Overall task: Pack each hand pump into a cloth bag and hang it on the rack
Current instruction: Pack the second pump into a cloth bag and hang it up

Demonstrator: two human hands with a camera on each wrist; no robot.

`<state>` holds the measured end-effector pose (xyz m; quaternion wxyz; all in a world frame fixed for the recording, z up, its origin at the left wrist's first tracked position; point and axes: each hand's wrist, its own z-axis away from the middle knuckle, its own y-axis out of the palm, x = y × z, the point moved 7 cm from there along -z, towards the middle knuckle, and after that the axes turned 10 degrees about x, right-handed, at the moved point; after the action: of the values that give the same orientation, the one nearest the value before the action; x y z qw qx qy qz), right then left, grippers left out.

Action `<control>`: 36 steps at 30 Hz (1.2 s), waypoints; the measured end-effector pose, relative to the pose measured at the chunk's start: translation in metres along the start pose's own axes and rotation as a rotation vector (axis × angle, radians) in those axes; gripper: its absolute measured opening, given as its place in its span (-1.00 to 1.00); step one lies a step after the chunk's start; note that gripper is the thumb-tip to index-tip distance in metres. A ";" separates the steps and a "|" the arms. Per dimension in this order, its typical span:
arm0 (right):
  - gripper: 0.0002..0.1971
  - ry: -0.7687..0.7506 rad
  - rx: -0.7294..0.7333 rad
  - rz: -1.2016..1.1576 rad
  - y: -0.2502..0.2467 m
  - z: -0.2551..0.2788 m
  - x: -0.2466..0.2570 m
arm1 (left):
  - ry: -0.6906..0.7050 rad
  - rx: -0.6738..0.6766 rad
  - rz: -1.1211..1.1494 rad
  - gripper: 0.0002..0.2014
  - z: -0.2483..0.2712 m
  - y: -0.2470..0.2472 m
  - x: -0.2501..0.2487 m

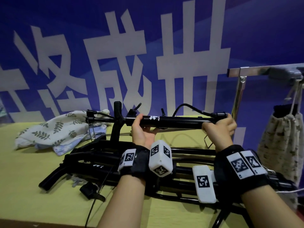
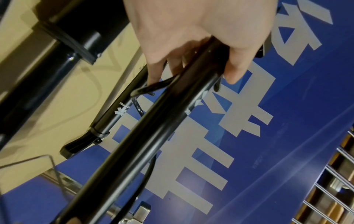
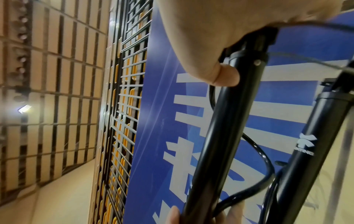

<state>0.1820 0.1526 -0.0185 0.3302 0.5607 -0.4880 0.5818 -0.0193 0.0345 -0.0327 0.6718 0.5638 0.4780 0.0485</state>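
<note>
- Wrist straps carrying white blocks printed with black-and-white square codes [image 1: 160,157] are seen closest to the head camera, one set on each forearm.
- Behind them a black hand pump [image 1: 172,121] is held level above the yellow table [image 1: 24,170], gripped at two places along its barrel.
- The left hand [image 1: 142,129] is wrapped round the barrel near the T-handle end, palm turned up, thumb on the far side; in the left wrist view the fingers [image 2: 235,72] are seen curled over the tube.
- The right hand [image 1: 219,125] is closed over the opposite end, where the thin black hose [image 1: 189,106] leaves the barrel and arches back along it.
- A white emblem with small white lettering is printed on the barrel just right of the left hand; the letters cannot be read with certainty.
- More black pumps [image 1: 92,163] are piled on the table beneath the forearms.
- A leaf-print cloth bag [image 1: 54,129] lies crumpled at the table's far left.
- At the right, a speckled drawstring bag [image 1: 281,142] hangs from the metal rack [image 1: 246,71].
- Large white Chinese characters, among them 成, are shown on the blue banner [image 1: 164,22] behind.
</note>
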 end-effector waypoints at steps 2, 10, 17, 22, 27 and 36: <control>-0.15 -0.090 -0.059 0.119 -0.004 0.003 0.013 | -0.001 -0.003 0.021 -0.81 -0.002 -0.001 0.000; -0.24 -0.390 0.043 0.894 0.023 0.010 0.074 | 0.022 -0.005 0.081 -0.86 -0.009 -0.008 0.002; -0.45 -0.683 0.233 1.382 0.077 0.014 0.086 | 0.005 0.033 0.054 -0.80 -0.010 -0.005 0.005; -0.72 -0.756 0.401 1.355 0.095 0.017 0.082 | 0.023 0.042 0.016 -0.71 -0.009 -0.001 0.004; -0.66 -0.745 0.287 1.190 0.072 0.010 0.094 | -0.045 0.057 0.043 -0.60 -0.017 -0.002 0.011; -0.69 -0.584 0.131 1.084 0.016 -0.017 0.101 | -0.039 0.105 0.023 -0.69 -0.016 0.008 0.005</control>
<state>0.1457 0.1468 0.0787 -0.1946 0.3884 -0.7369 0.5179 -0.0235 0.0522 -0.0276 0.6499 0.6045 0.4602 0.0203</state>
